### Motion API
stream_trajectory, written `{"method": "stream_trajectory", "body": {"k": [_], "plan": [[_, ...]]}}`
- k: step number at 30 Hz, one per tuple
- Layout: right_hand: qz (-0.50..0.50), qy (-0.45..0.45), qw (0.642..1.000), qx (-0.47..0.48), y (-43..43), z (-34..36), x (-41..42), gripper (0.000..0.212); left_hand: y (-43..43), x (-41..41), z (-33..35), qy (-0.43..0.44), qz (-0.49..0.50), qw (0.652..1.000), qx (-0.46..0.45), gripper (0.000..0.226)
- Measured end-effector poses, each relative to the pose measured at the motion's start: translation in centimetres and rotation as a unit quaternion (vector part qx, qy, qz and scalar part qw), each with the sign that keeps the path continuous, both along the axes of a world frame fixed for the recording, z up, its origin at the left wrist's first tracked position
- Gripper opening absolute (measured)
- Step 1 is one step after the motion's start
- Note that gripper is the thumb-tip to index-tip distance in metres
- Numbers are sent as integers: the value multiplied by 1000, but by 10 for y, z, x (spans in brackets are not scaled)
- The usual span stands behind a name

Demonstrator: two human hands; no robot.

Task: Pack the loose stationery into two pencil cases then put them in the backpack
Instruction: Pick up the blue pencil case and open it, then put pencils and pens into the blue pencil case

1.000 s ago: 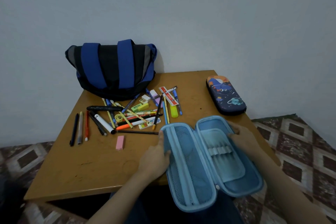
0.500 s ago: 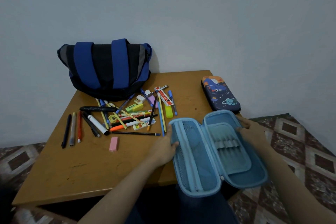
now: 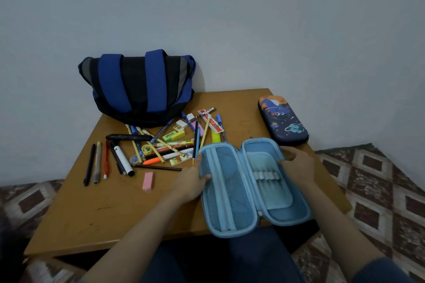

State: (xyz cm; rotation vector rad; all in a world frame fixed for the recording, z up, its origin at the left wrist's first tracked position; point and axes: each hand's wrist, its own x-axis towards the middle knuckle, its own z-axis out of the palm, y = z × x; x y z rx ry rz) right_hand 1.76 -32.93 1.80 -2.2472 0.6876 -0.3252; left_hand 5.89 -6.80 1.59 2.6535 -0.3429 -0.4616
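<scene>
Right now the person is holding the blue case [image 3: 230, 193] spread open at the near edge of the surface [image 3: 103, 209], its near end hanging out over the lap. The left grip [image 3: 190, 181] is clasping the mesh-pocket half, thumb hooked over the rim. The right grip [image 3: 297, 165] is curling round the outer rim of the half with the elastic loops. Both halves are looking empty, so I'd judge this to be the opening step, with no packing begun.

The stationery [image 3: 170, 145] is lying in a loose heap mid-surface, just beyond the case's far end. The dark case [image 3: 282, 120] is sitting shut at the far right corner, and the backpack [image 3: 138, 85] is slumping against the wall at the back.

The next move is probably calling for one grip to let go and reach into the heap while the other is steadying the case.

The backpack's opening is not showing, the dim light is blurring the smaller items in the heap, and I cannot tell how far the right fingers are reaching under the case.
</scene>
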Motion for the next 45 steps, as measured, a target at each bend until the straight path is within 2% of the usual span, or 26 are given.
{"method": "stream_trajectory", "body": {"k": [3, 5, 8, 10, 12, 15, 18, 21, 27, 35, 41, 45], "plan": [[-1, 20, 998, -55, 2, 3, 0, 49, 2, -6, -1, -5, 36, 998, -48, 76], [24, -4, 994, -108, 12, 10, -2, 49, 5, -11, -4, -17, 47, 996, -72, 75], [143, -42, 979, -140, 44, 23, -11, 39, 8, -17, -6, -61, 46, 994, -84, 70], [250, -39, 955, -153, 69, 27, -20, 37, 10, -18, -7, -88, 47, 992, -78, 63], [344, 17, 918, -198, 90, 29, -28, 47, 11, -18, -9, -99, 46, 993, -40, 58], [423, 123, 860, -259, 103, 30, -30, 73, 11, -20, -12, -112, 36, 993, 13, 61], [461, 183, 824, -274, 104, 28, -29, 96, 10, -21, -13, -110, 32, 993, 17, 61], [486, 215, 799, -281, 100, 23, -32, 104, 9, -19, -11, -106, 21, 993, 39, 59], [493, 215, 792, -290, 101, 19, -35, 104, 9, -18, -12, -110, 17, 993, 25, 56], [484, 201, 786, -326, 107, 15, -40, 85, 11, -20, -19, -133, 16, 991, 21, 56], [434, 106, 835, -320, 111, 8, -37, 60, 10, -23, -20, -139, 24, 990, 33, 55], [400, 45, 854, -330, 114, 7, -30, 37, 10, -25, -22, -153, 25, 987, 43, 54]]}}
